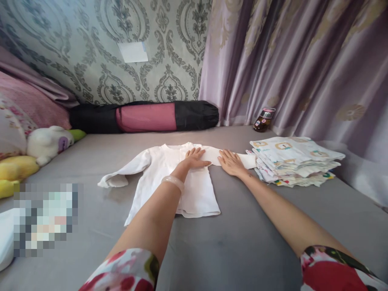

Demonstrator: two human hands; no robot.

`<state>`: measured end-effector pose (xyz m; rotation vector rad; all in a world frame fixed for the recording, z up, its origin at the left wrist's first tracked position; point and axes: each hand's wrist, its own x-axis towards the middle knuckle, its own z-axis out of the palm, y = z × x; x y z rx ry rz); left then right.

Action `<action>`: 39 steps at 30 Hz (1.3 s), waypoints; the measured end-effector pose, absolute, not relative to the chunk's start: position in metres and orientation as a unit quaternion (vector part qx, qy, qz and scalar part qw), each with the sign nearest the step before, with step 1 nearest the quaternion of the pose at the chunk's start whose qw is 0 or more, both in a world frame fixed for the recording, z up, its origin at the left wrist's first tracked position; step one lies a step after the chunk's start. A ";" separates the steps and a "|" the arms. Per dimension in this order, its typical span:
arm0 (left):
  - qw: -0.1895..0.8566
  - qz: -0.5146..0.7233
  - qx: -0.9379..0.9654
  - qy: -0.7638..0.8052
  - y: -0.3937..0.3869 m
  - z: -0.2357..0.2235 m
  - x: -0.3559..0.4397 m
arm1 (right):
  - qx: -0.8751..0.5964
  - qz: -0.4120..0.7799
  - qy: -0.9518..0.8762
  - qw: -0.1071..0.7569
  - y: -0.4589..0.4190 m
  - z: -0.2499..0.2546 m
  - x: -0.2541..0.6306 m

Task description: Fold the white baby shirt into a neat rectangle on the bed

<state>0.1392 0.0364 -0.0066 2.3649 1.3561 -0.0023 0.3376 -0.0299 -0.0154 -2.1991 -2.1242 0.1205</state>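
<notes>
A small white long-sleeved shirt lies spread on the grey bed surface. My left hand rests flat on the shirt's chest near the shoulder, fingers stretched out, with a pale bangle on the wrist. My right hand lies flat and open on the shirt's right sleeve, which reaches toward a pile of folded cloths. The left sleeve stretches out to the left, untouched.
A stack of folded white printed cloths sits to the right. A small dark jar stands by the purple curtain. A black and pink rolled bag lies along the wall. Plush toys sit at the left.
</notes>
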 end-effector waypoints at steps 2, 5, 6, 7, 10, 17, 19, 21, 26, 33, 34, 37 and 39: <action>0.197 0.008 0.853 0.484 0.034 -0.006 0.140 | -0.739 0.045 -0.672 0.023 -0.030 -0.015 0.343; 0.183 0.017 0.856 0.482 0.026 -0.004 0.141 | -0.758 0.047 -0.650 0.003 -0.026 -0.015 0.346; 0.182 0.018 0.855 0.484 0.023 -0.003 0.140 | -0.761 0.045 -0.647 0.000 -0.025 -0.014 0.347; 0.184 0.017 0.853 0.488 0.020 0.000 0.139 | -0.763 0.043 -0.645 -0.001 -0.023 -0.013 0.348; 0.196 0.005 0.847 0.494 0.008 0.009 0.129 | -0.769 0.041 -0.638 -0.006 -0.019 -0.007 0.345; 0.189 -0.043 0.840 0.506 -0.043 0.030 0.063 | -0.673 0.023 -0.738 0.054 0.004 0.006 0.267; 0.180 -0.027 0.830 0.527 -0.066 0.032 0.045 | -0.645 0.053 -0.760 0.052 0.014 0.005 0.234; 0.163 -0.009 0.820 0.548 -0.088 0.030 0.030 | -0.642 0.072 -0.761 0.053 0.026 0.003 0.206; 0.146 0.019 0.792 0.593 -0.121 0.016 0.016 | -0.708 0.091 -0.695 0.078 0.046 -0.008 0.175; 0.101 0.079 0.791 0.599 -0.123 0.000 0.019 | -0.714 0.051 -0.693 0.085 0.049 -0.021 0.175; 0.097 0.089 0.791 0.598 -0.123 0.001 0.019 | -0.715 0.050 -0.692 0.084 0.049 -0.021 0.175; 0.093 0.124 0.790 0.594 -0.121 0.005 0.016 | -0.722 0.049 -0.687 0.074 0.052 -0.019 0.176; 0.102 0.157 0.782 0.595 -0.118 0.007 0.013 | -0.723 0.034 -0.686 0.070 0.053 -0.017 0.170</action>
